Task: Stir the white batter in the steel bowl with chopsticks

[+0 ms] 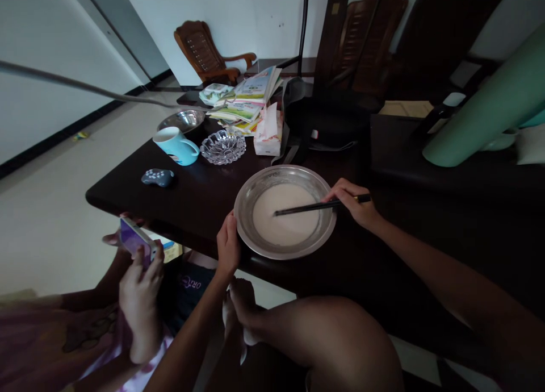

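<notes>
A wide stainless-steel bowl stands near the front edge of the dark table, holding a whitish, batter-like liquid. My left hand grips the bowl's left side, thumb up by the rim and the other fingers partly hidden. Over the right rim, my right hand is closed round a pair of black chopsticks. Their tips dip into the liquid near the middle of the bowl.
Behind the bowl are a tissue pack, a glass dish, a blue mug, a game controller, a second metal bowl, booklets and a black bag. At left, another person's hands hold a phone.
</notes>
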`<state>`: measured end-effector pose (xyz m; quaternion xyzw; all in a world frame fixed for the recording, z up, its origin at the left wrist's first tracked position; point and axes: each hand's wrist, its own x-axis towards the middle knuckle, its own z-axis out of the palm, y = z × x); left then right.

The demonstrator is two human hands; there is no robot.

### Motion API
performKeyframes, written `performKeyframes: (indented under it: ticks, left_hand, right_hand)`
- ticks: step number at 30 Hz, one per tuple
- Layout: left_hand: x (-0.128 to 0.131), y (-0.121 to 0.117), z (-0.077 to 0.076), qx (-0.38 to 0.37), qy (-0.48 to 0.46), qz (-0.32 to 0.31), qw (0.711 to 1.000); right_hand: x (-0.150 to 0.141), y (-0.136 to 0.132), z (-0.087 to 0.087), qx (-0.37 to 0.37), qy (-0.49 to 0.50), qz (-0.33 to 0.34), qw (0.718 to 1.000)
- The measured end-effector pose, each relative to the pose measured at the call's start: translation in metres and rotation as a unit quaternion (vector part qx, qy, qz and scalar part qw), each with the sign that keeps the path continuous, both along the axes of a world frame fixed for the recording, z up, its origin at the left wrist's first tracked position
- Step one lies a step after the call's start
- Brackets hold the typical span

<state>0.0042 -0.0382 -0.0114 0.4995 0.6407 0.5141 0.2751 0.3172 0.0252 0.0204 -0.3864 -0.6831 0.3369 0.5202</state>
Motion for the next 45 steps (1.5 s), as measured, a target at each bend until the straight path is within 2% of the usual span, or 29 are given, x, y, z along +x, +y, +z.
performKeyframes:
  ticks: [3,5,7,9,11,14,16,19,21,23,25,27,29,31,33,35,37,39,41,43,45]
  left_hand:
    - [0.0002,0.0000,0.0000,0.001,-0.008,-0.008,1.000]
    - [0.0002,0.0001,0.0001,0.002,-0.013,-0.011,1.000]
    - [0.0003,0.0001,0.0002,0.003,-0.012,-0.009,1.000]
    - [0.0000,0.0001,0.0001,0.004,-0.007,-0.008,1.000]
    - [-0.0005,0.0002,-0.0004,0.008,-0.007,-0.012,1.000]
    - [-0.0013,0.0004,-0.0017,0.008,-0.004,-0.015,1.000]
    - [-0.0015,0.0007,-0.0024,0.006,-0.003,-0.013,1.000]
    - [-0.0013,0.0011,-0.0025,0.006,-0.011,-0.009,1.000]
    - [-0.0009,0.0009,-0.0019,0.005,-0.016,-0.009,1.000]
    - [-0.0005,0.0006,-0.0010,0.004,-0.014,-0.012,1.000]
    - [-0.0002,0.0002,-0.0001,0.001,-0.009,-0.013,1.000]
    - [-0.0002,0.0000,0.0002,0.001,-0.004,-0.008,1.000]
    - [-0.0005,0.0000,-0.0001,0.003,0.000,-0.001,1.000]
    - [-0.0008,0.0002,-0.0008,0.006,0.002,0.002,1.000]
    - [-0.0009,0.0006,-0.0012,0.008,-0.001,-0.002,1.000]
    - [-0.0008,0.0010,-0.0012,0.009,-0.003,-0.005,1.000]
    - [-0.0006,0.0014,-0.0010,0.010,-0.003,-0.003,1.000]
    - [-0.0004,0.0016,-0.0009,0.011,-0.001,0.004,1.000]
    - [-0.0003,0.0016,-0.0008,0.010,-0.001,0.005,1.000]
    - [-0.0003,0.0014,-0.0008,0.007,-0.005,-0.005,1.000]
    - [-0.0004,0.0011,-0.0007,0.006,-0.007,-0.013,1.000]
  right_hand:
    - [0.0013,0.0011,-0.0006,0.001,0.064,-0.065,0.996]
    - [0.0020,0.0013,-0.0022,-0.021,0.122,-0.071,0.990]
    - [0.0015,0.0004,-0.0032,-0.041,0.104,-0.025,0.993]
    - [0.0003,-0.0010,-0.0031,-0.034,0.032,0.010,0.999]
    - [-0.0003,-0.0016,-0.0025,-0.008,-0.007,-0.010,1.000]
    - [0.0003,-0.0013,-0.0028,-0.003,0.072,-0.066,0.995]
    - [0.0003,-0.0015,-0.0032,-0.024,0.110,-0.053,0.992]
    - [-0.0005,-0.0018,-0.0023,-0.029,0.045,0.002,0.999]
    - [-0.0002,-0.0009,-0.0013,-0.013,0.019,-0.009,1.000]
    - [0.0007,0.0004,-0.0014,-0.008,0.062,-0.049,0.997]
    - [0.0014,0.0011,-0.0027,-0.026,0.112,-0.057,0.992]
    - [0.0014,0.0010,-0.0038,-0.042,0.100,-0.017,0.994]
    - [0.0014,0.0010,-0.0038,-0.031,0.042,0.010,0.999]
    - [0.0020,0.0016,-0.0030,-0.009,0.026,-0.019,0.999]
    - [0.0029,0.0024,-0.0024,-0.003,0.077,-0.069,0.995]
    - [0.0030,0.0021,-0.0023,-0.020,0.126,-0.072,0.989]
    - [0.0021,0.0010,-0.0021,-0.035,0.100,-0.022,0.994]
    - [0.0014,0.0002,-0.0017,-0.027,0.032,0.016,0.999]
    - [0.0018,0.0008,-0.0017,-0.004,0.017,-0.007,1.000]
    - [0.0029,0.0020,-0.0027,0.009,0.076,-0.056,0.995]
    - [0.0032,0.0023,-0.0039,-0.002,0.134,-0.061,0.989]
